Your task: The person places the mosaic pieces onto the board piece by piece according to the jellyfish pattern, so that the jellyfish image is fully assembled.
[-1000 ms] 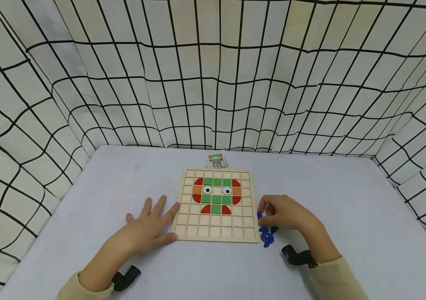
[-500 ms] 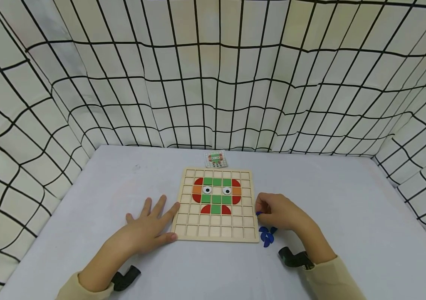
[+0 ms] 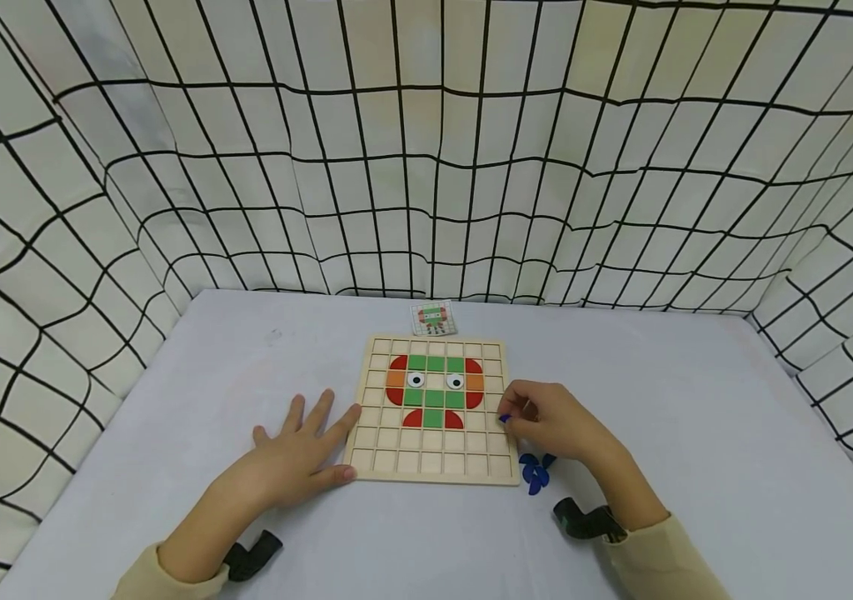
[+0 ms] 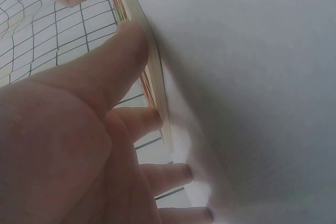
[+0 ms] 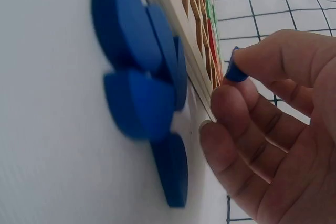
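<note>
A wooden grid board [image 3: 430, 462] lies on the table, holding green squares, red rounded pieces, orange pieces and two eye tiles. My left hand [image 3: 286, 467] rests with spread fingers against the board's left edge, thumb near its front corner. Over the board's right edge, my right hand [image 3: 560, 423] pinches a small blue piece [image 5: 237, 67] between thumb and fingertips; the fingers partly hide it. Several blue quarter-round pieces [image 3: 535, 473] lie in a loose cluster beside the board's front right corner, below that hand.
A small picture card [image 3: 432, 318] with a similar coloured figure lies behind the board. White cloth covers the table [image 3: 659, 375]. Black netting [image 3: 434, 167] over white walls surrounds the back and sides.
My right hand has moved left and slightly away from me with the blue piece, from beside the board to over its right edge. My left hand stays still.
</note>
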